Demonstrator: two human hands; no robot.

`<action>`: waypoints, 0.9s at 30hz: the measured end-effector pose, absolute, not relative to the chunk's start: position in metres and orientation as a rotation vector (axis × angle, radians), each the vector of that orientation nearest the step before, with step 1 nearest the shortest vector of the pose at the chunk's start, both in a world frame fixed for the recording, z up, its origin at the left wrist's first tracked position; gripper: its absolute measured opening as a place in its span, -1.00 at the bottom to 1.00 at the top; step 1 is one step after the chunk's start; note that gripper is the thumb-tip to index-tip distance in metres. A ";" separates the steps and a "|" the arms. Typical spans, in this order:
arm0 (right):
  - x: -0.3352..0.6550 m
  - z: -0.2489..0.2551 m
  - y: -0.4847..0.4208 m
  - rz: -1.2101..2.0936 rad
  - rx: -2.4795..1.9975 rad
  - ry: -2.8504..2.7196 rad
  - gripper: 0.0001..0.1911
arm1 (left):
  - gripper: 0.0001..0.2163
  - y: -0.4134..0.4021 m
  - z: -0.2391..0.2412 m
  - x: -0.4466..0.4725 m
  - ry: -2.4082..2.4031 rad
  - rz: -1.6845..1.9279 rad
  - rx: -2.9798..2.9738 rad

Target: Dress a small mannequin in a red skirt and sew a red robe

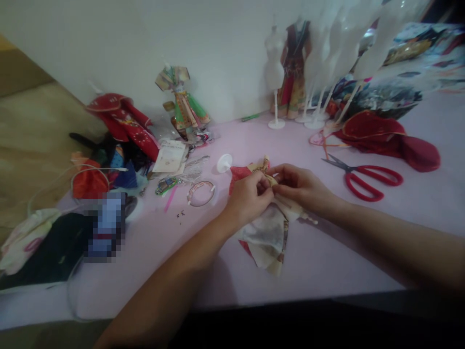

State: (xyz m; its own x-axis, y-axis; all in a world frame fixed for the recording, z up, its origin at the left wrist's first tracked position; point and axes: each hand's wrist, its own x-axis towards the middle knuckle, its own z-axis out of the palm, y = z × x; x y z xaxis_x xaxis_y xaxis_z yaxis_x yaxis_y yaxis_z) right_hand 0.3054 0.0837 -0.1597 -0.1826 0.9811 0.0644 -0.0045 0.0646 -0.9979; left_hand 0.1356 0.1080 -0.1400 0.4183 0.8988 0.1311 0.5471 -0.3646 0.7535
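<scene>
A miniature dress form lies on its side on the table, its round white base (224, 163) at the upper left and its neck knob (313, 221) at the lower right. Around it is a doll-sized garment (267, 232) in cream, red and patterned cloth, one panel spread toward the table's front edge. My left hand (250, 196) pinches the cloth near the form's middle. Close against it, the curled fingers of my right hand (300, 184) grip the same garment. Both sets of fingertips nearly meet, and whatever lies between them is partly hidden.
Red-handled scissors (370, 177) lie partly open at right, below red cloth (378, 133). White dress forms (275, 72) stand against the wall. A bangle (201, 193), tiny dark bits (180, 214) and a green-skirted doll dress (185, 104) are left. The table edge (290, 298) runs in front.
</scene>
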 end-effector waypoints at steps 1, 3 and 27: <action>0.305 -0.159 0.084 1.293 -1.069 -1.374 -0.68 | -0.93 0.109 -0.140 0.136 1.221 0.720 2.043; 0.305 -0.158 0.084 1.290 -1.066 -1.377 -0.69 | -0.93 0.110 -0.141 0.135 1.215 0.714 2.027; 0.306 -0.164 0.085 1.185 -1.062 -1.476 -0.69 | -0.93 0.115 -0.146 0.134 1.047 0.741 1.847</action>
State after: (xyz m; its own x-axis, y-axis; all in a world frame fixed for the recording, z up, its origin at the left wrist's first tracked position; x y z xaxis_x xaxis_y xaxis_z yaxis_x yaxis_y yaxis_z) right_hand 0.3058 0.0850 -0.1640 -0.1899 0.9712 0.1435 0.0696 0.1592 -0.9848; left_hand 0.1341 0.1150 -0.1458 0.4705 0.8790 0.0776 0.3658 -0.2743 0.8894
